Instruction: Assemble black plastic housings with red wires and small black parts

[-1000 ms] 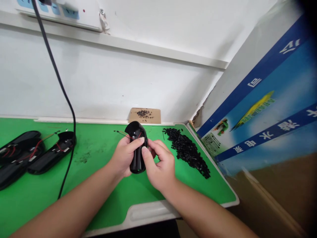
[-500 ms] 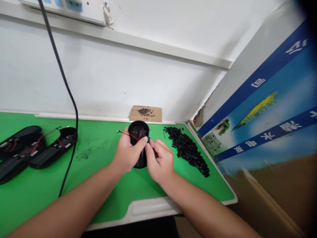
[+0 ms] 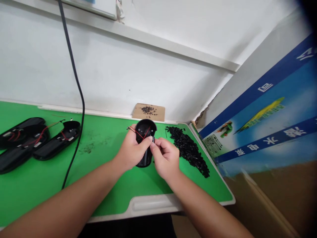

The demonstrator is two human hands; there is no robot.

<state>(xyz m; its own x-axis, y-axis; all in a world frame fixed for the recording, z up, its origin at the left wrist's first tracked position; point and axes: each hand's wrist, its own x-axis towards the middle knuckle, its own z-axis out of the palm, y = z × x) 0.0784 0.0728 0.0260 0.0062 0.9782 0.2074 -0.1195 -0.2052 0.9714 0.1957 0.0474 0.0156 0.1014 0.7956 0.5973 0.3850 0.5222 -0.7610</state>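
A black plastic housing (image 3: 144, 159) with red wires is held above the green table by my left hand (image 3: 132, 150), its fingers wrapped round the left side and its thumb over the inside. My right hand (image 3: 165, 155) pinches at the housing's right edge, thumb against forefinger; whatever is between those fingertips is too small to make out. The red wires stick out past the housing's left rim. To the right of my right hand lies a pile of small black parts (image 3: 190, 150).
Several black housings (image 3: 56, 140) with red wires lie at the left. A black cable (image 3: 76, 77) hangs down in front of the table (image 3: 104, 172). Cardboard with tiny dark pieces (image 3: 159, 113) leans at the wall. A printed blue carton (image 3: 269, 122) stands at the right.
The view has shifted a little, so the hands and housing appear slightly farther right. Both hands keep their hold at the housing, and its inside shows a bit more.
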